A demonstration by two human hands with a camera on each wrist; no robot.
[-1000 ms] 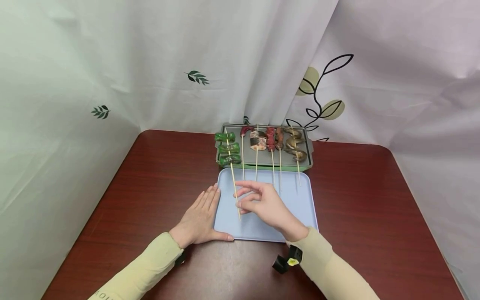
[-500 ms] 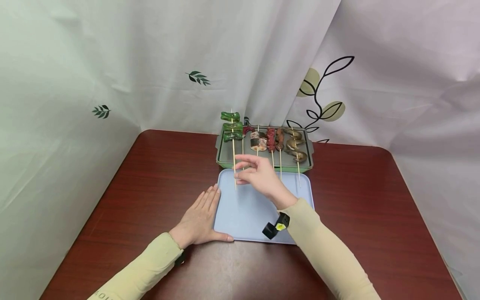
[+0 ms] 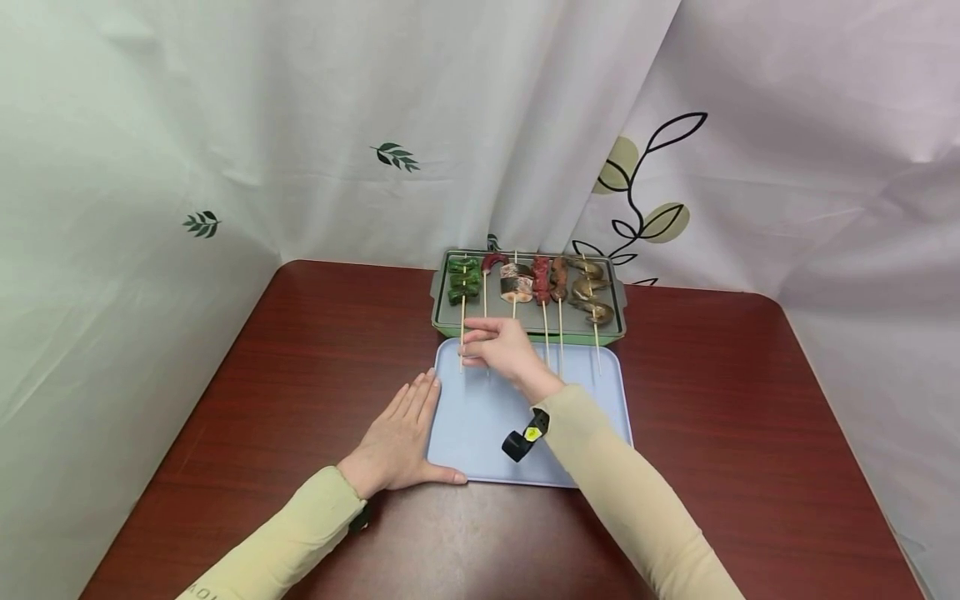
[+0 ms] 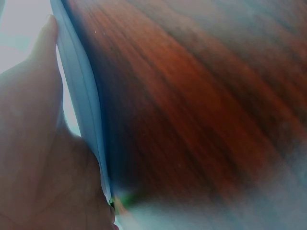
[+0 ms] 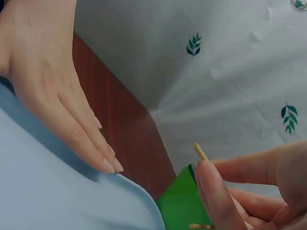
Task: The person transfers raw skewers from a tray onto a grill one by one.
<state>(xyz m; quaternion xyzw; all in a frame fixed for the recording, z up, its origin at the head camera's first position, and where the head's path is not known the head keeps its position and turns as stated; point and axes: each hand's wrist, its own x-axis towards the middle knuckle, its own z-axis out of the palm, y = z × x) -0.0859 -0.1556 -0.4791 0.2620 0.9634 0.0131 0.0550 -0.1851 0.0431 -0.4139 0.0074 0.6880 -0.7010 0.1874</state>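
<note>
My right hand (image 3: 504, 348) pinches the stick of a green pepper skewer (image 3: 463, 282) between thumb and fingers. Its green pieces lie at the left end of a grey grill plate (image 3: 491, 315), while the stick reaches over a light blue tray (image 3: 480, 442). In the right wrist view, the blunt stick end (image 5: 200, 152) pokes out above the thumb. My left hand (image 3: 397, 437) rests with straight fingers along the tray's left edge, its thumb at the front corner. The left wrist view shows the palm against the tray's rim (image 4: 86, 96).
Right of the pepper skewer lie skewers with a dark red curved piece (image 3: 492, 262), a black-and-white chunk (image 3: 516, 282), red meat (image 3: 542, 279), brown meat (image 3: 559, 279) and brownish curled pieces (image 3: 590, 288). A white curtain (image 3: 337, 208) hangs behind the reddish-brown table (image 3: 300, 358).
My right hand has carried the pepper skewer from above the tray up and away, then lowered it onto the grill plate's left end. The left hand has stayed in place.
</note>
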